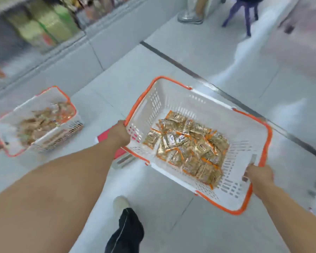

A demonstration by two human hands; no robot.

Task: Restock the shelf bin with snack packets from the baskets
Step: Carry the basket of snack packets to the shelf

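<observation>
A white slatted plastic basket [173, 105] with orange rim and handles is held tilted above a pale tiled floor, one short end gripped by the left hand [119, 133], the opposite end by the right hand [259, 175]. Across its bottom lies a loose heap of small gold-and-orange snack packets [188, 147], covering the middle and the side toward the right hand, the walls above them bare. Well apart, to the left, a second basket [44, 141] of the same make rests on the floor beside the shelving, holding a blurred pile of brownish and orange packets [44, 119].
</observation>
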